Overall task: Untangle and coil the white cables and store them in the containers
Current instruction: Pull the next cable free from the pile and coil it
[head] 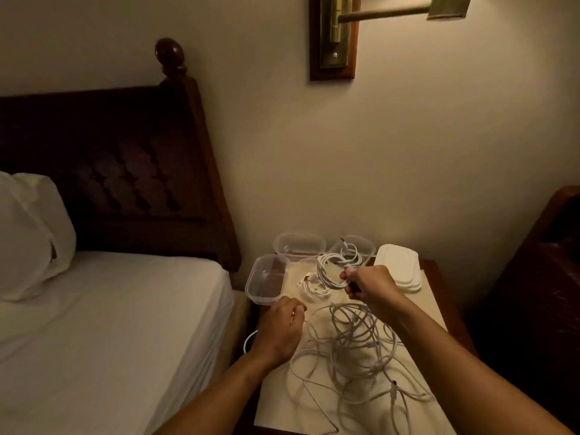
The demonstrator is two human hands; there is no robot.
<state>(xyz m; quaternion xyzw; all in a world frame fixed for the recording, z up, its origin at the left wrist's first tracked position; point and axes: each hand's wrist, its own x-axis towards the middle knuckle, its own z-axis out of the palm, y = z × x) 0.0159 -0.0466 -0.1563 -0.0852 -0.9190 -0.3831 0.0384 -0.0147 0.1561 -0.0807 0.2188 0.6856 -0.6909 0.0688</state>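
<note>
Your right hand (pixel 370 287) grips a coil (pixel 328 273) beyond the tangle (pixel 361 350); your left hand (pixel 281 329) pinches a strand (pixel 247 341) left of it.

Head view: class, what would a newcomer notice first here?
A tangle of white cables sprawls over the near half of the nightstand. Behind it the right-hand grip holds a neat coil before clear tubs, and a brass lamp hangs on the wall above.
</note>
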